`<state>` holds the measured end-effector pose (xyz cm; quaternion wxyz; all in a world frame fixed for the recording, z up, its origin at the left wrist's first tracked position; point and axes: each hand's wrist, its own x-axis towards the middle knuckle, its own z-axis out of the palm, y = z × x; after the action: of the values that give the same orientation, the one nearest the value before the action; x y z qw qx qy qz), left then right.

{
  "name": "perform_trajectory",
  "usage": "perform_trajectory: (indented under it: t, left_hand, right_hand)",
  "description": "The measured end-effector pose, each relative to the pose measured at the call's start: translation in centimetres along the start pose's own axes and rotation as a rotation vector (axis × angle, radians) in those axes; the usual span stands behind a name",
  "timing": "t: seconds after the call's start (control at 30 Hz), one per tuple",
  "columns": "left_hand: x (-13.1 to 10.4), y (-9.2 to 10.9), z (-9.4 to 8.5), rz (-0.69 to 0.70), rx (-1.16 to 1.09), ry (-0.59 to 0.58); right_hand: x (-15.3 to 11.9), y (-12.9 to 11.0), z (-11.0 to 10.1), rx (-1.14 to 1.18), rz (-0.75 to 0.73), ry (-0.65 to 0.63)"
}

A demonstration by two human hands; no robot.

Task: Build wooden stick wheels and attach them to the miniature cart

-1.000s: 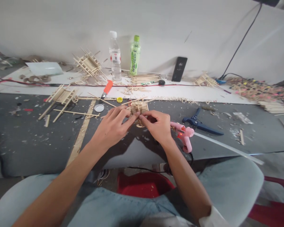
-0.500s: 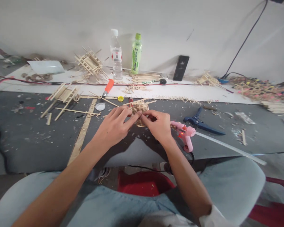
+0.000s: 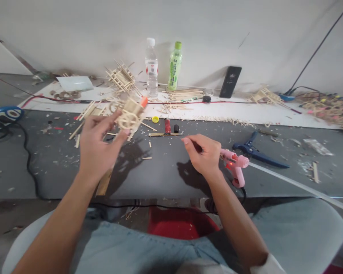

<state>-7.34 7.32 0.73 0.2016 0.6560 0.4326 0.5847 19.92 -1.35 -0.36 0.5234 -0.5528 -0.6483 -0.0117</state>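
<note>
L hand [image 3: 98, 148] grips the stick model [image 3: 128, 118] betw. thumb and fingers, raised above the tabletop [image 3: 165, 179], L of centre; model is blurred, so exact contact pts. are unclear. R hand [image 3: 204, 154] has thumb and fingertips drawn close; cannot tell if anything is pinched. Caution: excess squeeze could crack thin sticks or loosen a ring; a slack hold could drop the model. A low swing could snag the stick frame [image 3: 90, 110] behind L hand. Pink glue gun [image 3: 236, 163] lies just beside R wrist, red light on; if hot, contact may burn. Its glue stick [image 3: 300, 186] juts R, easily knocked by the arm. Obstructions: blue tool [image 3: 254, 154] beyond gun, red cylinder [image 3: 167, 126] mid-tabletop, 2 bottles, i.e. clear bottle [image 3: 152, 72] & green bottle [image 3: 175, 68], nr. wall.
</note>
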Motion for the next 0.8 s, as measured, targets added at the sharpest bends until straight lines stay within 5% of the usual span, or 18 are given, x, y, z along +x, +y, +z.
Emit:
perform_trajectory:
  t: [0.3,0.43,0.57,0.67,0.8]
  left_hand:
    - [5.6,-5.0,-2.9,-0.56,-0.616,0.147]
    - [6.1,-6.0,-1.3,-0.597,-0.777,0.166]
    - [5.8,-6.5,0.9,-0.536,-0.829,0.132]
    - [5.9,-7.2,1.7,-0.479,-0.804,0.098]
    - [6.5,-8.4,2.2,-0.42,-0.736,0.069]
  right_hand:
    - [-0.1,0.0,0.5,0.008,0.008,-0.116]
    - [0.5,-0.7,0.7,0.036,0.06,-0.224]
    - [3.8,-4.0,1.7,0.069,0.076,-0.353]
    - [8.3,-7.2,4.6,0.127,0.05,-0.345]
    - [14.1,-9.2,12.8,0.059,0.026,-0.433]
